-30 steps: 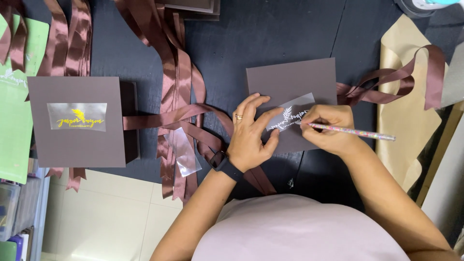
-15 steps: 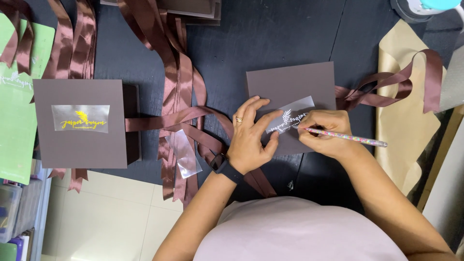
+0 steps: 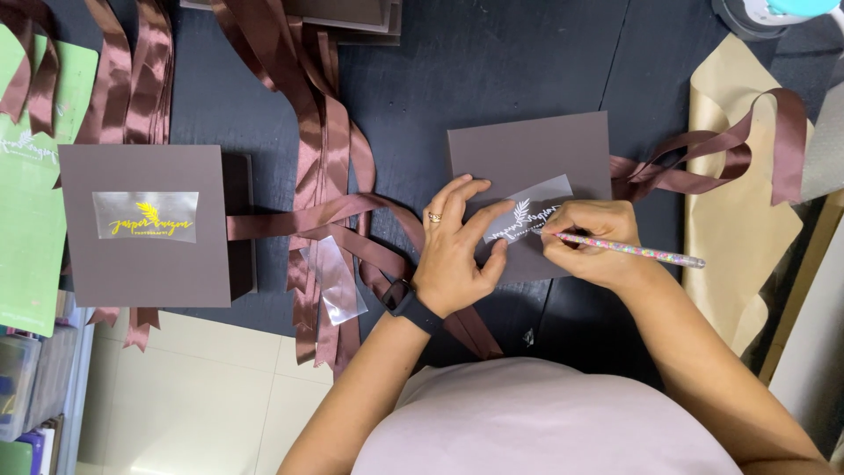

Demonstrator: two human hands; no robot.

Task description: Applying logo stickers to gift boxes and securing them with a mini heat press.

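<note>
A brown square box lid lies on the dark table, with a clear transfer sticker bearing a white leaf design on it. My left hand, with a ring and a black wristband, presses its fingers on the sticker's left edge. My right hand grips a slim multicoloured pencil and holds its tip against the sticker.
A second brown box with a gold design on its sticker sits at the left, brown satin ribbons trailing from it. A loose clear film strip lies on the ribbons. Tan paper and a ribbon loop are at the right, green sheets far left.
The view has shifted slightly. My right hand has moved the pencil a little across the sticker; my left hand keeps pressing in the same place.
</note>
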